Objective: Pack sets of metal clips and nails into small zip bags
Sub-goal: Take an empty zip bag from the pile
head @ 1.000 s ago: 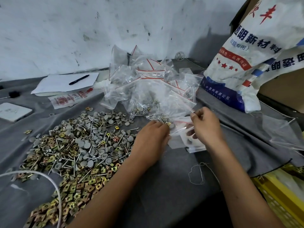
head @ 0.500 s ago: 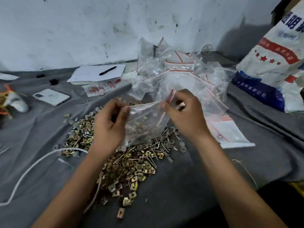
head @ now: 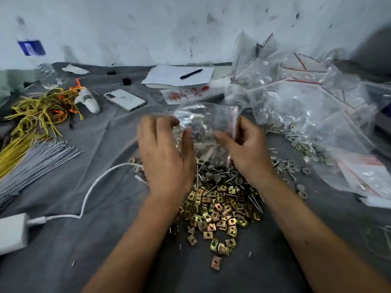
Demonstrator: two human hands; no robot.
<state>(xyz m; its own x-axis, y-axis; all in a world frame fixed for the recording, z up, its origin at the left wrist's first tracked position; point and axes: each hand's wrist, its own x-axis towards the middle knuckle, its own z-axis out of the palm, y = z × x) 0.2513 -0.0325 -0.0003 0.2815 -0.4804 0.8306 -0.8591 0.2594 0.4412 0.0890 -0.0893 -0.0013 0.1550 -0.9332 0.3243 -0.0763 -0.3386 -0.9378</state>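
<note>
- Bag (head: 204, 132) is up between your hands, above the clips (head: 215, 210) and nails (head: 218, 176) heap.
- Red zip edge runs near-vertical on the right side, so the mouth faces your right hand (head: 246, 150).
- Right hand pinches that zip edge, thumb pointing in.
- Left hand (head: 164, 154) is at the bag's left side, fingers fairly straight; real grip or just touching, can't tell (blur).
- Likely next: open the mouth from the right.
- Filled bags (head: 306, 98) are piled far right.

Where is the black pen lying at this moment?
In the head view the black pen lies on the white paper at the back centre of the table, beside the heap of zip bags.
</note>
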